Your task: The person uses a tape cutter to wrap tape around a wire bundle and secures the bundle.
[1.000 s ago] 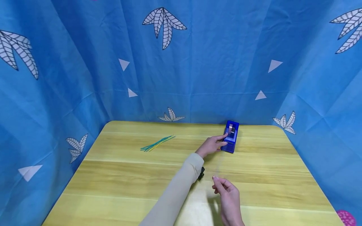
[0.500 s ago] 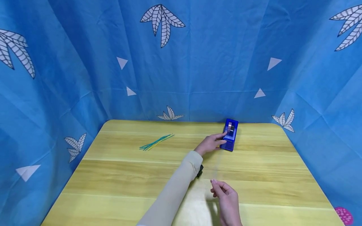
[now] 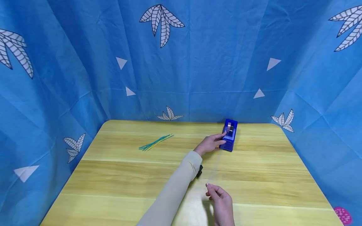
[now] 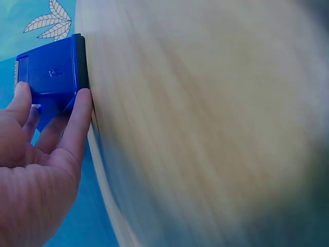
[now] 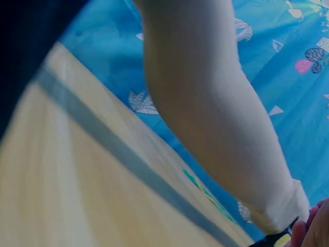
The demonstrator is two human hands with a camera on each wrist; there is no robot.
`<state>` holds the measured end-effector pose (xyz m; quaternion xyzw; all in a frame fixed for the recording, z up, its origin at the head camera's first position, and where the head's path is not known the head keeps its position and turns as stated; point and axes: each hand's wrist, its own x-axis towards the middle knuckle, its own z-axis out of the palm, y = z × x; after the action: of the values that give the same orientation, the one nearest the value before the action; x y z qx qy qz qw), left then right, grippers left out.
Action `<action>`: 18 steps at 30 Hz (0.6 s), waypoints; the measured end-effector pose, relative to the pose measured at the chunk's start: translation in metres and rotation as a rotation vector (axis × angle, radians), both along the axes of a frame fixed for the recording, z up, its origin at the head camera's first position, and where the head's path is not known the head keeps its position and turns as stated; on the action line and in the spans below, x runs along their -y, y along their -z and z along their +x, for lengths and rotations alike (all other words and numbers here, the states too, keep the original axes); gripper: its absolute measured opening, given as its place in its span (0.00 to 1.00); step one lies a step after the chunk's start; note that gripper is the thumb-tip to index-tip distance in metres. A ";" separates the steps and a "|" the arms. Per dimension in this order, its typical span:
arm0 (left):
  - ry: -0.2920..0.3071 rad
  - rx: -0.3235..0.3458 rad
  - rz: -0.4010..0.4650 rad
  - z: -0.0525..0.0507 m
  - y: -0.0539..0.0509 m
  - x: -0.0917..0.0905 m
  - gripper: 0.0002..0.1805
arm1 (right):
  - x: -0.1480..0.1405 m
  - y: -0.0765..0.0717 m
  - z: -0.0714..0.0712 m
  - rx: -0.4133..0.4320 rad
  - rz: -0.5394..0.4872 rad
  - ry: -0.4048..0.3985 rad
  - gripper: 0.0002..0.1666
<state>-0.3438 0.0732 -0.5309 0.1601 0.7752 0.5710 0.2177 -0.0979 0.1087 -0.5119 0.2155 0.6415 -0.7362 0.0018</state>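
My left hand (image 3: pixel 208 144) holds the left side of a blue tape dispenser (image 3: pixel 229 145) at the back right of the table. In the left wrist view, thumb and fingers grip the dispenser (image 4: pixel 54 69) from its front end, and its dark base sits on the table. Closer to me, my right hand (image 3: pixel 222 202) pinches the end of a clear tape between thumb and forefinger. That faint strip of tape (image 3: pixel 217 164) stretches from the dispenser to those fingertips. Only part of the right hand (image 5: pixel 317 226) shows at the corner of the right wrist view.
Several green and yellow thin strips (image 3: pixel 156 142) lie bunched on the wooden table (image 3: pixel 118 182), left of the left hand. A dark wrist device (image 3: pixel 199 171) hangs under the left cuff. Blue patterned cloth (image 3: pixel 226 62) rises behind the table's back edge.
My right hand has drawn back toward me and slightly left, pulling the tape's end farther from the dispenser. The left hand keeps its hold, and the dispenser stays put.
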 end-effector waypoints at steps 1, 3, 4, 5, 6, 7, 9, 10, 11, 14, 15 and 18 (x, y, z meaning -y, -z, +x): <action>0.003 0.002 0.002 0.000 0.000 0.000 0.29 | 0.001 0.002 0.001 0.002 0.003 -0.005 0.09; 0.002 0.006 0.004 0.001 0.000 0.000 0.29 | 0.002 0.004 0.003 0.002 0.002 -0.012 0.09; 0.004 0.006 0.008 0.001 0.000 0.001 0.29 | 0.002 0.005 0.004 0.003 -0.001 -0.014 0.09; 0.008 0.008 0.009 0.001 -0.001 0.001 0.29 | 0.003 0.006 0.004 0.005 -0.005 -0.012 0.09; 0.011 0.012 0.014 0.002 -0.001 0.002 0.29 | 0.002 0.006 0.004 0.006 -0.008 -0.009 0.09; 0.016 0.014 0.016 0.002 -0.002 0.002 0.30 | 0.002 0.007 0.004 0.006 -0.011 -0.007 0.09; 0.017 0.018 0.020 0.001 -0.001 0.002 0.30 | -0.001 0.008 0.005 0.009 -0.014 -0.012 0.10; 0.016 0.021 0.021 0.001 -0.001 0.002 0.29 | -0.002 0.009 0.005 0.012 -0.016 -0.013 0.10; 0.014 0.023 0.020 0.001 -0.001 0.001 0.29 | -0.003 0.010 0.006 0.014 -0.013 -0.015 0.10; 0.014 0.022 0.016 0.002 -0.001 0.001 0.29 | -0.006 0.013 0.007 0.018 -0.006 -0.017 0.11; 0.014 0.022 0.017 0.002 0.000 0.001 0.29 | -0.006 0.013 0.008 0.019 -0.007 -0.017 0.11; 0.014 0.020 0.021 0.002 0.001 0.001 0.29 | -0.008 0.015 0.009 0.017 -0.015 -0.019 0.10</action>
<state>-0.3422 0.0721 -0.5319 0.1621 0.7658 0.5792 0.2277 -0.0889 0.1163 -0.5268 0.2156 0.6381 -0.7390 0.0160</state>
